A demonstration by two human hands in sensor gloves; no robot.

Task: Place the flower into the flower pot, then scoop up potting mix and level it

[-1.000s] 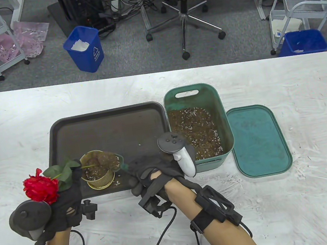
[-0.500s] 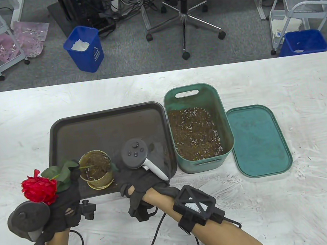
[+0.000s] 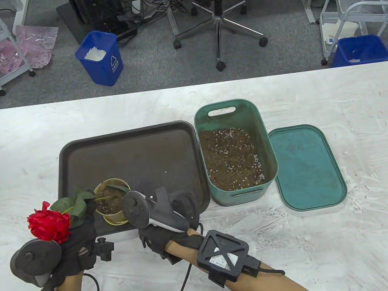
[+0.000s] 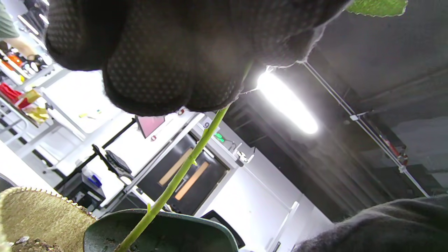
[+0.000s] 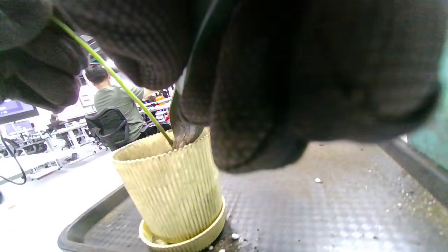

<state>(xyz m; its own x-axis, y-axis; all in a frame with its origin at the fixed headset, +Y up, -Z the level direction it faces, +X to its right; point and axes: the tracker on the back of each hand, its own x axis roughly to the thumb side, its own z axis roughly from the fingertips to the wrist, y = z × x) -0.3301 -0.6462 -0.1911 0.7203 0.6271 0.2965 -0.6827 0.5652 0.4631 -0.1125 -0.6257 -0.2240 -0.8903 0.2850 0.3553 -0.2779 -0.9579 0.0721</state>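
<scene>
A red flower (image 3: 49, 225) leans left out of the ribbed yellow pot (image 3: 113, 201), which stands on the dark tray (image 3: 127, 150). My left hand (image 3: 84, 220) pinches its green stem (image 4: 196, 147) just left of the pot. The stem's foot sits in the potting mix inside. My right hand (image 3: 179, 208) is right of the pot and grips a dark green scoop (image 3: 115, 188). The scoop's tip (image 5: 183, 131) dips into the pot beside the stem (image 5: 112, 75). Its handle is hidden under my glove.
A green box (image 3: 230, 112) of potting mix stands right of the tray, with its lid (image 3: 307, 168) lying flat further right. Crumbs of mix lie scattered on the tray floor (image 5: 315, 210). Chairs, carts and blue bins stand beyond the table's far edge.
My right hand has swung left from beside the green box to the pot, turning at the wrist, and the scoop now dips into the pot. My left hand and the flower have stayed put.
</scene>
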